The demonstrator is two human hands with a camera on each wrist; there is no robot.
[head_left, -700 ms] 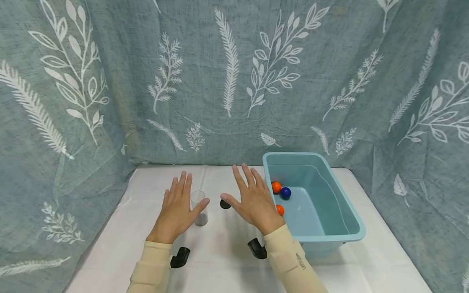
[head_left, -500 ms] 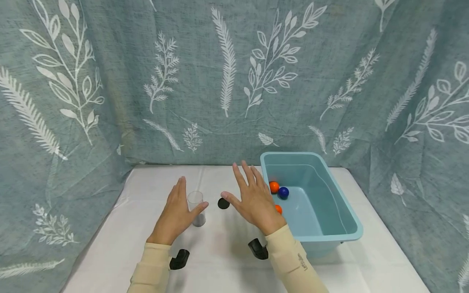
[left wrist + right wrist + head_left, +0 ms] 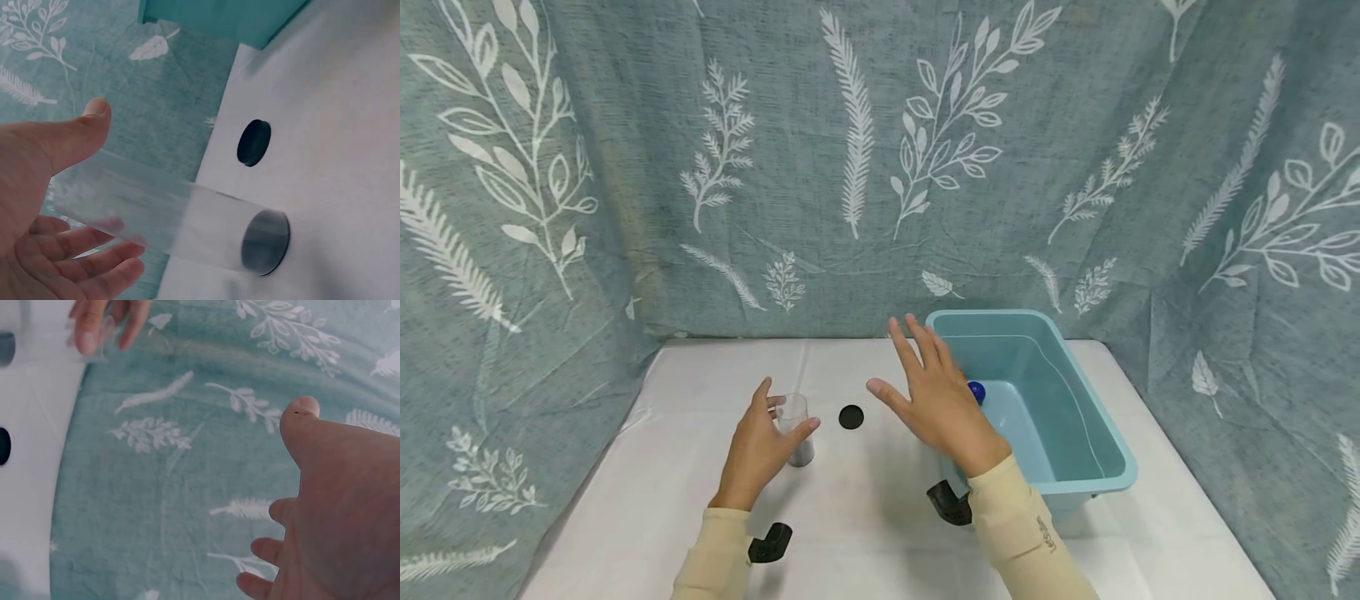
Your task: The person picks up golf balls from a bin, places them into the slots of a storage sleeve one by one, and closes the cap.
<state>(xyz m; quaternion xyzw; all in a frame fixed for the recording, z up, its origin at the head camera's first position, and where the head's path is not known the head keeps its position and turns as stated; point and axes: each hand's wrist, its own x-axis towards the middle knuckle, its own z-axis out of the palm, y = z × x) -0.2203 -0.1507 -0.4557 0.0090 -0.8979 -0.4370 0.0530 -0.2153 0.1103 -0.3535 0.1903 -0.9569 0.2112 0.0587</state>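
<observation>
A clear cylindrical container [image 3: 793,410] with a dark base stands upright on the white table, left of centre. My left hand [image 3: 756,452] is around its upper part, the thumb on the near right side and the fingers on the far left. In the left wrist view a gap shows between the thumb and the clear container [image 3: 156,206], with some fingers seen behind its wall. A round black lid [image 3: 851,417] lies flat to the right of the container. My right hand [image 3: 942,404] hovers over the bin's left rim with fingers spread, holding nothing.
A light blue plastic bin [image 3: 1093,417] stands on the right of the white-covered table [image 3: 865,533]. Inside it a blue ball [image 3: 976,392] shows beside the right hand, with a sliver of orange. Patterned curtains [image 3: 820,167] enclose the back and sides.
My left hand has turned and bent its fingers round the container's upper part. My right hand has moved to the right, uncovering the black lid and hiding the orange balls. The head view has shifted slightly.
</observation>
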